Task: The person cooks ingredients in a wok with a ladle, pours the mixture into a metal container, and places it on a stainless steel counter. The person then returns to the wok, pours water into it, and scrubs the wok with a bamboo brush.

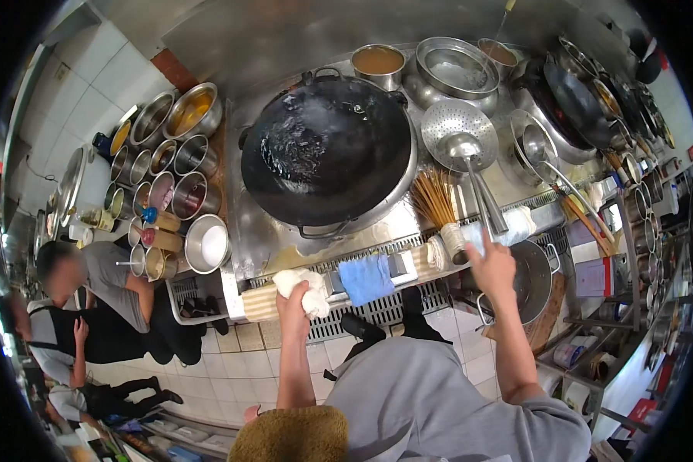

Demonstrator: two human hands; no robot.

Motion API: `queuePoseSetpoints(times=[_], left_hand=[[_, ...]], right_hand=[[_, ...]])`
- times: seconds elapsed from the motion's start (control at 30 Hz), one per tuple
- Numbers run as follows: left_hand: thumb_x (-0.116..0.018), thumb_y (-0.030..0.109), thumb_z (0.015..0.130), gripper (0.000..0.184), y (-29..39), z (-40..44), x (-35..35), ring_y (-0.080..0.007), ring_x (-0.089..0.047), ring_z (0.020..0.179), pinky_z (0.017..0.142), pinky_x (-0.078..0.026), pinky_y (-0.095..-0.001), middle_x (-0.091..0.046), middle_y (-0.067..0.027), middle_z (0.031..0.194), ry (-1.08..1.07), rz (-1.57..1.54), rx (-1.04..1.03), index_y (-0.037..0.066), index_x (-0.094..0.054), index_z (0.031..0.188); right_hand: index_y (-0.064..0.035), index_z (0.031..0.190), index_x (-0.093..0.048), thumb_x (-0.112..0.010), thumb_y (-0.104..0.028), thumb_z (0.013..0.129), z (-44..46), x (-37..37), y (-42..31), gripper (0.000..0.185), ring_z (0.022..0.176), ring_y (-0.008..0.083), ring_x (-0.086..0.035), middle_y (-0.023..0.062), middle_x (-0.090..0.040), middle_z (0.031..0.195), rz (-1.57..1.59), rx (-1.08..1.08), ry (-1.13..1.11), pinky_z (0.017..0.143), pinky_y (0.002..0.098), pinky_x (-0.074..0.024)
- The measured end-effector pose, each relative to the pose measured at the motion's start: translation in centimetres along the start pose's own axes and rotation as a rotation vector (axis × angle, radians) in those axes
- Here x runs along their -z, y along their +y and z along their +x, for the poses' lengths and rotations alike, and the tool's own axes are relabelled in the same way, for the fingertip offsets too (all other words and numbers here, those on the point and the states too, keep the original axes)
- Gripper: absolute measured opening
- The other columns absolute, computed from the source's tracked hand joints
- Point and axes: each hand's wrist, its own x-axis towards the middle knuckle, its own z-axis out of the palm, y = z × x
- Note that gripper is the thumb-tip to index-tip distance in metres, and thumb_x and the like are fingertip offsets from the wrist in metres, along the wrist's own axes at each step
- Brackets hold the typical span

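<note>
A large black wok (327, 146) sits on the steel stove, with a wet, shiny patch inside it. My left hand (293, 302) is closed around a white cloth (306, 289) at the stove's front edge. My right hand (491, 266) is beside the bamboo brush (439, 202) and near the handles of a steel ladle (463, 146), which rests over a perforated strainer (448, 122). Its index finger points forward, apart from the others; nothing is visibly held in it. A blue cloth (365, 279) hangs over the front rail between my hands.
Steel bowls and pots (195, 112) crowd the left side. A pot of brown liquid (378, 65) stands behind the wok. A deep pot (533, 285) is at the lower right. Co-workers (119, 277) are at the left. Shelves (593, 346) line the right.
</note>
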Motion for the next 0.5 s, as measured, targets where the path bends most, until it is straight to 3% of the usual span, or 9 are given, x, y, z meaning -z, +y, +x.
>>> queuePoseSetpoints(times=[0.1, 0.2, 0.23, 0.27, 0.33, 0.43, 0.5], left_hand=[[-0.064, 0.005, 0.083, 0.031, -0.1, 0.3, -0.3, -0.0196, -0.065, 0.086, 0.074, -0.054, -0.0319, -0.065, -0.0111, 0.099, -0.037, 0.023, 0.006, -0.004, -0.055, 0.111], [-0.064, 0.005, 0.083, 0.031, 0.1, 0.4, 0.0, -0.0189, -0.065, 0.085, 0.072, -0.054, -0.0315, -0.065, -0.0107, 0.099, 0.009, 0.025, -0.006, -0.004, -0.055, 0.111], [-0.065, 0.005, 0.083, 0.031, 0.3, 0.2, 0.3, -0.0189, -0.065, 0.084, 0.072, -0.054, -0.0315, -0.065, -0.0107, 0.099, 0.023, 0.02, -0.004, -0.004, -0.055, 0.111], [-0.065, 0.006, 0.083, 0.031, 0.6, 0.1, 0.5, -0.0189, -0.065, 0.084, 0.072, -0.054, -0.0314, -0.065, -0.0106, 0.099, 0.036, 0.012, -0.006, -0.004, -0.055, 0.111], [-0.065, 0.007, 0.083, 0.032, 1.3, -0.4, 0.9, -0.019, -0.065, 0.083, 0.071, -0.055, -0.0313, -0.064, -0.0106, 0.098, 0.069, -0.01, -0.01, -0.004, -0.055, 0.112], [-0.065, 0.01, 0.084, 0.034, 2.1, -0.8, 1.6, -0.0193, -0.065, 0.084, 0.071, -0.055, -0.0316, -0.064, -0.0107, 0.099, 0.075, -0.06, -0.012, -0.004, -0.054, 0.113], [-0.066, 0.011, 0.084, 0.035, 2.0, -0.5, 1.9, -0.0194, -0.065, 0.085, 0.072, -0.054, -0.0318, -0.065, -0.0108, 0.099, 0.07, -0.05, -0.03, -0.004, -0.054, 0.113]], right_hand=[[-0.0012, 0.13, -0.052, -0.06, -0.036, 0.086, 1.9, -0.8, -3.9, 0.057, 0.068, 0.0362, -0.063, 0.0214, -0.065, 0.082, 0.075, -0.067, -0.38, 0.07, 0.0458, -0.0507], [0.0, 0.13, -0.05, -0.06, -0.033, 0.086, 1.8, -2.4, -2.5, 0.056, 0.055, 0.0265, -0.059, 0.0151, -0.063, 0.073, 0.733, -0.303, -0.358, 0.056, 0.0387, -0.0498], [-0.0008, 0.129, -0.05, -0.059, -0.03, 0.086, 1.2, -1.4, -2.0, 0.053, 0.046, 0.0177, -0.053, 0.0095, -0.059, 0.068, 1.167, -0.562, -0.476, 0.042, 0.0304, -0.0424], [-0.0022, 0.13, -0.048, -0.058, -0.026, 0.087, 0.4, 1.4, -2.5, 0.05, 0.043, 0.0139, -0.049, 0.008, -0.056, 0.066, 1.413, -0.677, -0.517, 0.035, 0.0251, -0.0356], [-0.002, 0.132, -0.044, -0.058, -0.021, 0.086, -1.8, 4.1, -3.6, 0.052, 0.045, 0.0149, -0.052, 0.0105, -0.058, 0.071, 1.719, -0.684, -0.399, 0.035, 0.0263, -0.037], [-0.0037, 0.132, -0.038, -0.059, -0.016, 0.082, 0.2, 7.4, -5.4, 0.056, 0.053, 0.0162, -0.058, 0.014, -0.062, 0.088, 1.523, -0.45, -0.354, 0.037, 0.0263, -0.0408], [-0.0036, 0.126, -0.046, -0.061, -0.02, 0.082, 3.8, 8.5, -7.1, 0.05, 0.062, 0.0196, -0.063, 0.0132, -0.064, 0.086, 1.037, -0.136, -0.357, 0.049, 0.0307, -0.0487]])
